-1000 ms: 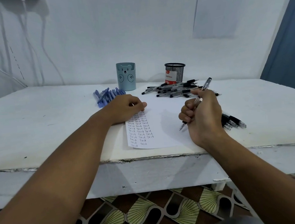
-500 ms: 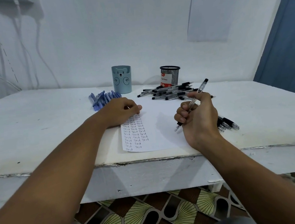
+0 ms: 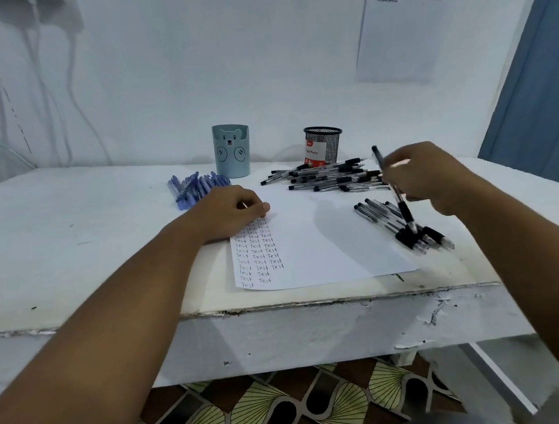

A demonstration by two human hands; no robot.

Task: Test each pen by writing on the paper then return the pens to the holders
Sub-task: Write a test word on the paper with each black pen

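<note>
A white sheet of paper (image 3: 321, 242) lies at the table's front, with columns of the word "Test" down its left side. My left hand (image 3: 234, 212) rests on the paper's top left corner, fingers curled, pinning it. My right hand (image 3: 427, 175) holds a black-grip pen (image 3: 397, 198) nearly upright, tip down, over a small group of black pens (image 3: 404, 224) right of the paper. A larger pile of black pens (image 3: 329, 177) lies behind the paper. Blue pens (image 3: 194, 185) lie at the left. Two holders stand at the back: a light-blue bear cup (image 3: 232, 151) and a black mesh cup (image 3: 323, 145).
The white table (image 3: 70, 237) has a chipped front edge (image 3: 279, 308). A white wall rises close behind the holders, with a printed sheet (image 3: 403, 21) taped at the upper right. A blue panel (image 3: 537, 81) stands at the far right. Patterned floor tiles show below.
My right hand has moved right, off the paper, carrying the pen over the small group of black pens. The pen now points tip down. My left hand has stayed on the paper.
</note>
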